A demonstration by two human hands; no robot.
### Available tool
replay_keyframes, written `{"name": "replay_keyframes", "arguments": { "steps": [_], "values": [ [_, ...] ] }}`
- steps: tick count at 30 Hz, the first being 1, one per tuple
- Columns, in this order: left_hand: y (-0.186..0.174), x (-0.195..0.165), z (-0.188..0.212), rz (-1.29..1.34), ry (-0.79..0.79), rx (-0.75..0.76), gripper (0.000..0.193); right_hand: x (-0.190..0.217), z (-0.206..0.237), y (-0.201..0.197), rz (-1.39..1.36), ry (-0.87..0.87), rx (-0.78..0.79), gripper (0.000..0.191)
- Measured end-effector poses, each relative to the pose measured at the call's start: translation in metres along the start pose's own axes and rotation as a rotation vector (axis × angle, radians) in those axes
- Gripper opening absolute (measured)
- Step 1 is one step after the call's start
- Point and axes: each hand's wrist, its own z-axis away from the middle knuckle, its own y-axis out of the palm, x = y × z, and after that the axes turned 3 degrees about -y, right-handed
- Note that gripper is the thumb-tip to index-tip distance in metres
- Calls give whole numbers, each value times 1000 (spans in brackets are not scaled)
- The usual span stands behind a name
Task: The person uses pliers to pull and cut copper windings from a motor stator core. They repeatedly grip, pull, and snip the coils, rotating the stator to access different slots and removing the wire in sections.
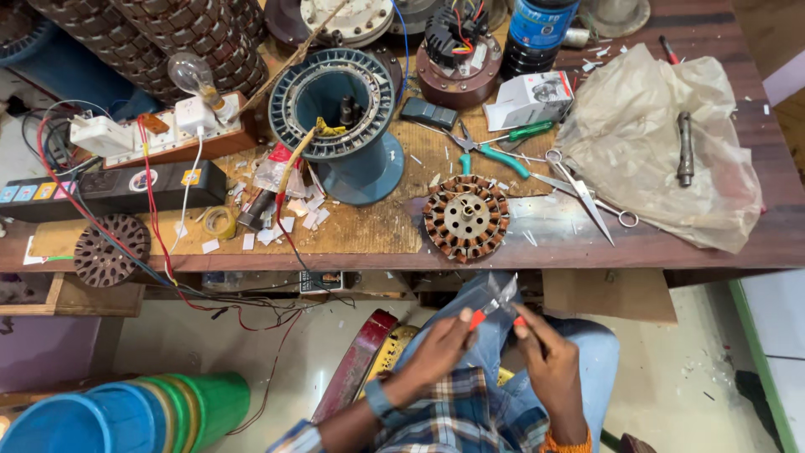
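My left hand (440,348) and my right hand (549,361) meet over my lap, below the table's front edge. Together they hold a small cutter with red handles (497,309) and a strip of clear film at its metal jaws. Which hand grips which part is hard to tell. Just above them, on the wooden workbench (696,247), lies a round stator wound with copper coils (465,216).
Scissors (587,197), green-handled pliers (490,151) and a green screwdriver (524,130) lie on the bench. A blue motor housing (340,126), a crumpled plastic bag (658,143) with a metal rod, a switchboard with a bulb (180,126), and loose wires crowd it. Stacked plastic tubs (126,411) stand on the floor.
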Motion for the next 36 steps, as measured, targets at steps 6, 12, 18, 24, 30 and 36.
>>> {"name": "replay_keyframes", "arguments": {
  "steps": [6,12,18,24,30,36],
  "values": [
    [-61,-104,-4,-642,462,-456,68,-22,-14,-3,-170,19,-15,36],
    [-58,-165,-76,-843,555,-658,78,-18,-31,12,-430,242,103,37],
    [-63,-146,-105,-910,491,-410,48,-23,-40,23,-514,153,151,39],
    [-80,-146,-82,-848,729,-506,64,-12,-29,26,-360,8,140,41],
    [-52,-87,16,-700,175,-635,33,7,-26,18,-239,-35,172,53],
    [-33,-40,40,-684,195,-247,30,1,-23,29,-320,-12,142,50]
  ]
}}
